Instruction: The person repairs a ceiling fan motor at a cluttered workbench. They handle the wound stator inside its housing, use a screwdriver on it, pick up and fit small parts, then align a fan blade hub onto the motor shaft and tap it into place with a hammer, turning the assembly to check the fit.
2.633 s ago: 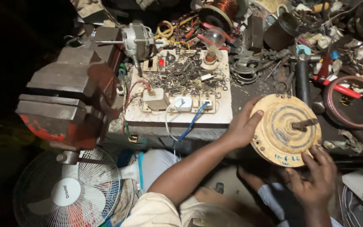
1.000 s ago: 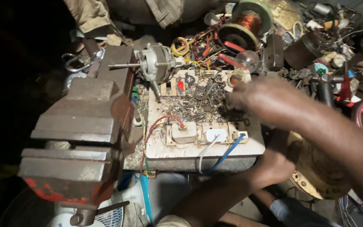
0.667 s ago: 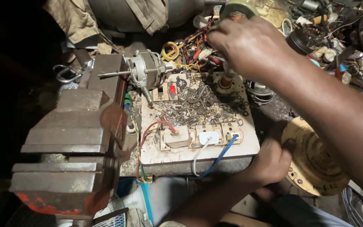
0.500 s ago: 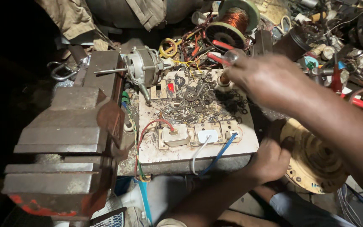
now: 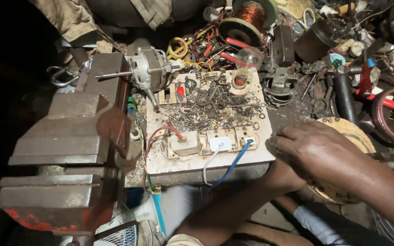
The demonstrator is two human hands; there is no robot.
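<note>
Resting on the round metal disc [image 5: 348,136], the right hand [image 5: 318,150] lies flat; it looks heavy and stiff, best held by its rim, while the left hand [image 5: 281,175] grips underneath.

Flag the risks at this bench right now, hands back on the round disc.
1. The right hand lies over the yellowish disc, and the left hand is mostly hidden under it, so grip is hard to judge; the disc might slip.
2. Loose screws and washers cover the white board; a sleeve could sweep them off.
3. The glass bulb stands close by and might get knocked.
</note>
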